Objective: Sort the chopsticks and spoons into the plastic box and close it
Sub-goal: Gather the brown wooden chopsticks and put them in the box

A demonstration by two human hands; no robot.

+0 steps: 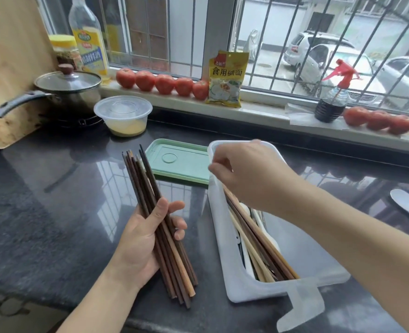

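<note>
My left hand point(148, 239), right hand point(249, 174): bare, no gloves, rings, watch. My forearms bare to frame edge, no sleeve in view. Nails short, unpainted.

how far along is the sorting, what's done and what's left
Partly done: several chopsticks and white spoons already lie in the plastic box. In hand: the left hand grips a bundle of dark chopsticks; the right hand reaches into the box. Left: load that bundle, the white spoon on the counter, then fit the green lid.
</note>
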